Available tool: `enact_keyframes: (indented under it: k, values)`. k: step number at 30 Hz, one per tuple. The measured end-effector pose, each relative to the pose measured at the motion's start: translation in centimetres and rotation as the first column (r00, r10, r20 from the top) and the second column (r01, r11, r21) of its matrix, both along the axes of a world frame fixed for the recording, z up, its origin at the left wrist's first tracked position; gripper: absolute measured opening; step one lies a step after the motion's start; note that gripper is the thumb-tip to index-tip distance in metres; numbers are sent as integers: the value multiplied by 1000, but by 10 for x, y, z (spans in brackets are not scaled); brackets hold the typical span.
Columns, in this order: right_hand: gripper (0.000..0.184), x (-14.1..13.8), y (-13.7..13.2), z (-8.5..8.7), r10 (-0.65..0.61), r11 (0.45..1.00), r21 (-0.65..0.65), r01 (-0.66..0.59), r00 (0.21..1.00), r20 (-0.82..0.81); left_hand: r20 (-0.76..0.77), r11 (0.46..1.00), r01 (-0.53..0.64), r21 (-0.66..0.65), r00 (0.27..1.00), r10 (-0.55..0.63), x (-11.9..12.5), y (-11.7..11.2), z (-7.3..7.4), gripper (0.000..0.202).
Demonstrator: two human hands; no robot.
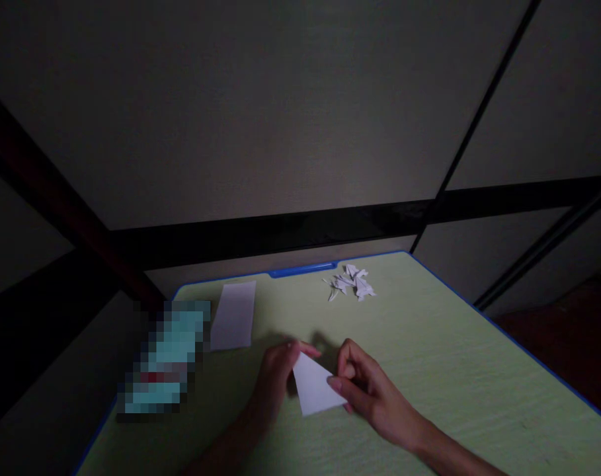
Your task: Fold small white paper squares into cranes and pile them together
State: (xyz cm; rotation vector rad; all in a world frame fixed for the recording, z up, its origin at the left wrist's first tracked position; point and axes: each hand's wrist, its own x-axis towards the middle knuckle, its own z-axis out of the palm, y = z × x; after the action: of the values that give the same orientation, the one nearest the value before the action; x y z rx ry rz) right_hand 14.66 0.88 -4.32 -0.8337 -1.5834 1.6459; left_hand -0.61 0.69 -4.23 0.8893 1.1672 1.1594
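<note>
A small folded piece of white paper (pixel 316 389) is held above the table between my two hands, one corner pointing down toward me. My left hand (pixel 280 367) pinches its upper left corner, thumb on top and fingers behind. My right hand (pixel 367 390) grips the right corner, with the thumb flat on the face and the other fingers curled, partly hidden behind. Farther off on the table lies a small heap of folded white paper pieces (pixel 362 285). To the left, a flat stack or sheet of white paper (pixel 235 316) rests on the tabletop.
The pale green table (pixel 429 344) has a blue edge and a blue slot handle (pixel 303 270) at the back. A blurred-out turquoise object (pixel 174 350) lies at the left edge. Behind the table stand grey panels (pixel 280 132) with a black band.
</note>
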Motion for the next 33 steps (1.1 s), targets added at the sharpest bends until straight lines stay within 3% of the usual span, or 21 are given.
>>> enact_keyframes:
  k: [3,8,18,22,27,33]
  values:
    - [21,0,0,0,-45,999,20,45,999,5,-100,999,44,-14,994,-45,3,-2,1,35]
    - [19,-2,2,1,-77,997,-5,77,997,-18,-111,998,53,15,993,-51,4,-3,2,35]
    - [16,-3,4,2,-135,991,-21,134,990,-36,36,990,-143,19,989,142,-1,3,-21,42]
    - [19,-2,9,2,-180,983,-53,175,978,-109,57,989,-145,37,988,143,-2,5,-15,36]
    - [17,1,15,0,-307,951,-115,286,916,-256,-81,992,-84,96,992,92,-1,3,0,18]
    - [29,-2,16,-3,-357,933,-138,332,905,-233,-192,995,38,89,981,-21,2,1,5,13]
